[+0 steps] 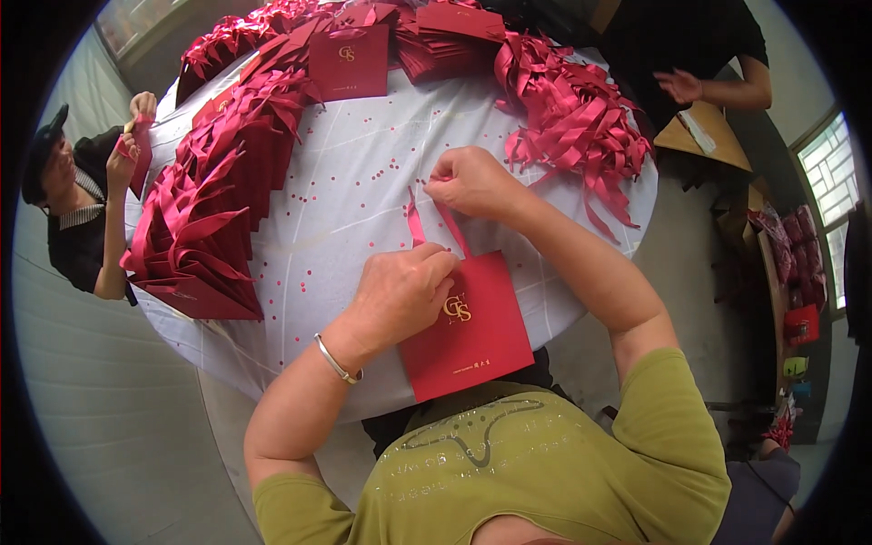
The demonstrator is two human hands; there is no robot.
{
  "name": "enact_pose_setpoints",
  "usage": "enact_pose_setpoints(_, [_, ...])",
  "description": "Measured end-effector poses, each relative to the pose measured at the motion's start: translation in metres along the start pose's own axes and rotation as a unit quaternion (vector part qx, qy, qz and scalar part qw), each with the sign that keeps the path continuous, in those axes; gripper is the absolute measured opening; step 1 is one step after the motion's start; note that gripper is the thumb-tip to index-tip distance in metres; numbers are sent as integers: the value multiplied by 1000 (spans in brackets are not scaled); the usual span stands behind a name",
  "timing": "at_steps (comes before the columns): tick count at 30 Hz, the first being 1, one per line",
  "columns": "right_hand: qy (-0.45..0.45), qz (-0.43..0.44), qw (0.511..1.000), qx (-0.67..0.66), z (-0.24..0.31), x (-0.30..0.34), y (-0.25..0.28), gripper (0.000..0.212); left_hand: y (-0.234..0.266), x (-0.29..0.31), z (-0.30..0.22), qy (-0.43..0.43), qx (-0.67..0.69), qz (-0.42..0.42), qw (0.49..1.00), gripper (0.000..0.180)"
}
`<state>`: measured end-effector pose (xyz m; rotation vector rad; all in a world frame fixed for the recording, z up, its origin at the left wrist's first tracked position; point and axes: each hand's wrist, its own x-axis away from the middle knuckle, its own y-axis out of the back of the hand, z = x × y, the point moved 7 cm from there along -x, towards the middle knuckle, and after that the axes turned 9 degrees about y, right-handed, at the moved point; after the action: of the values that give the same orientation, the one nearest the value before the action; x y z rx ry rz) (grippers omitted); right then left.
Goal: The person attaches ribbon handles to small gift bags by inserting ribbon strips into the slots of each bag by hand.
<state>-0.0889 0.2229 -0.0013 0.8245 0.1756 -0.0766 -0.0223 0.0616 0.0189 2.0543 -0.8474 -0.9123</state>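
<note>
A red paper gift bag [486,313] with gold print lies at the near edge of the white-covered table, its top turned away from me. My left hand [404,286] is closed at the bag's upper left corner, thumb and fingers pinching the top edge by the ribbon; the fingertips are partly hidden. From the top edge rise two strands of pink-red ribbon [452,229]. Beyond the bag, my right hand [477,184] is closed in a pinch at the far end of the right strand, holding it taut. The left strand stands up loosely beside it.
Ribboned red bags [204,218] stand in a long row at the left, with more bags [350,64] at the back. A heap of ribbons [581,118] covers the right side. Small red dots litter the tablecloth [336,245]. Co-workers are at the left and far right.
</note>
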Motion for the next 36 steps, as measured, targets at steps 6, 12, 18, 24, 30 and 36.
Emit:
enact_pose_setpoints(6, [-30, 17, 999, -15, 1, 15, 7, 37, 1, -2, 5, 22, 19, 12, 1000, 15])
enact_pose_setpoints(12, [21, -5, 991, 129, 35, 71, 35, 35, 0, -4, 10, 56, 27, 25, 998, 18])
enact_pose_setpoints(18, [63, -38, 997, -13, 30, 130, 24, 14, 0, -5, 8, 65, 31, 34, 997, 19])
enact_pose_setpoints(24, [202, -111, 957, 176, 45, 148, 10, 20, -3, -7, 5, 66, 33, 43, 996, 20])
enact_pose_setpoints(30, [215, -128, 927, 278, 51, 152, 7, 24, -6, -12, -13, 69, -58, 117, 989, 22])
enact_pose_setpoints(36, [231, -113, 929, 267, 51, 152, 4, 22, -12, -27, -7, 131, -64, 178, 973, 27])
